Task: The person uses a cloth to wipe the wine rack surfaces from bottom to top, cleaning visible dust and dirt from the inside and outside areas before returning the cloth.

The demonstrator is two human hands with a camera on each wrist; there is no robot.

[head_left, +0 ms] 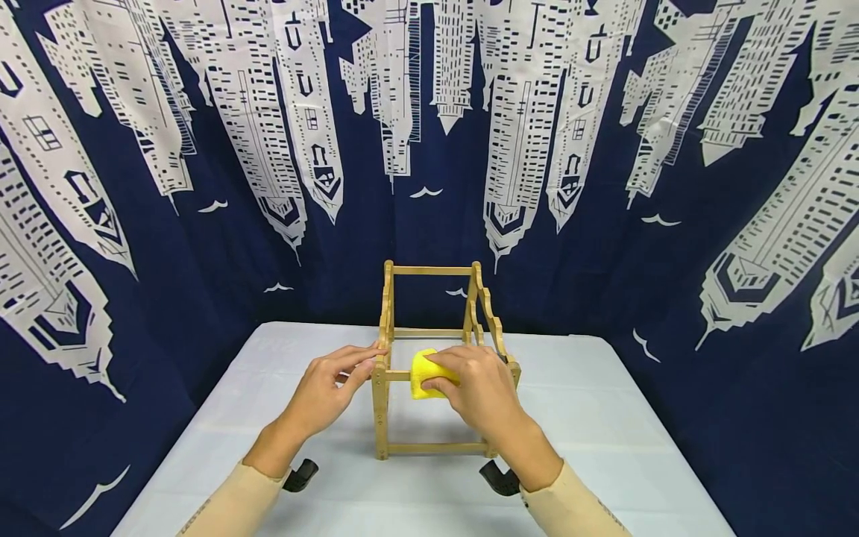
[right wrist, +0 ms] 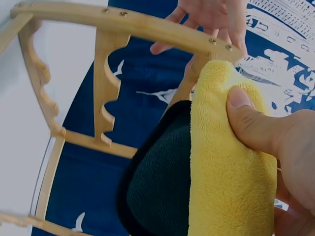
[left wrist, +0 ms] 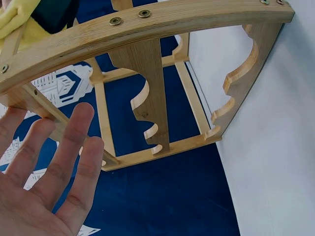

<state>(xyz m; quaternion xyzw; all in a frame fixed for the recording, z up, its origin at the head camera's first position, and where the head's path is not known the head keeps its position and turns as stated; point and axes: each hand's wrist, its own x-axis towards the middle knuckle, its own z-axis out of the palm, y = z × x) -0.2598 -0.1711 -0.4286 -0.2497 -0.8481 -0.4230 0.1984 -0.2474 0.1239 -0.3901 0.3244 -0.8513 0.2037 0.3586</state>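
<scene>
A light wooden rack [head_left: 436, 448] with scalloped side pieces stands upright on the table. My right hand [head_left: 486, 391] grips a yellow plush cloth [head_left: 423, 375] at the rack's upper front rail. In the right wrist view the thumb presses on the folded cloth [right wrist: 231, 162], and its dark green side [right wrist: 160, 184] hangs beside the yellow part. My left hand [head_left: 321, 394] is at the rack's upper front left corner. Its fingers [left wrist: 64, 147] look nearly straight in the left wrist view, some tips touching the wood; the thumb is out of sight there.
A white cloth covers the table [head_left: 584, 425]. Behind and at both sides hangs a navy curtain [head_left: 429, 231] with white building prints. Black straps or mounts [head_left: 300, 476] sit by both wrists. Metal screws [left wrist: 144, 14] dot the rack's frame.
</scene>
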